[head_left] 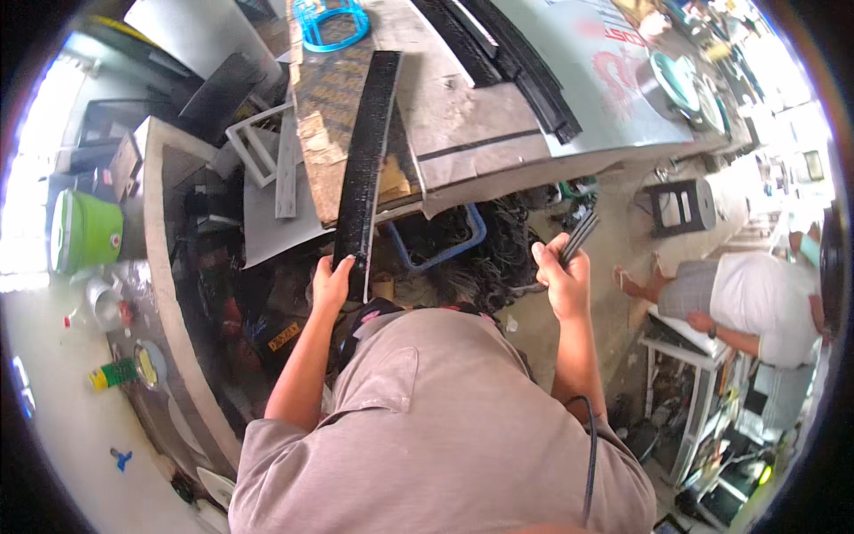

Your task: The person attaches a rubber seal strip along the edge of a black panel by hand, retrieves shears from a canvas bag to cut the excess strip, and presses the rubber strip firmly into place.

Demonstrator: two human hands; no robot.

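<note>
The left hand (pixel 331 283) is closed around the near end of the long black strip (pixel 366 160); the strip runs away from it, up over the bench (pixel 480 116) edge. The right hand (pixel 564 278), right of the strip, grips thin dark rods (pixel 580 235).

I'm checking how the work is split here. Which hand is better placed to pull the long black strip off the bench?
Probably the left hand: it already grips the near end of the long black strip. The right hand is apart from it, holding thin dark rods.
</note>
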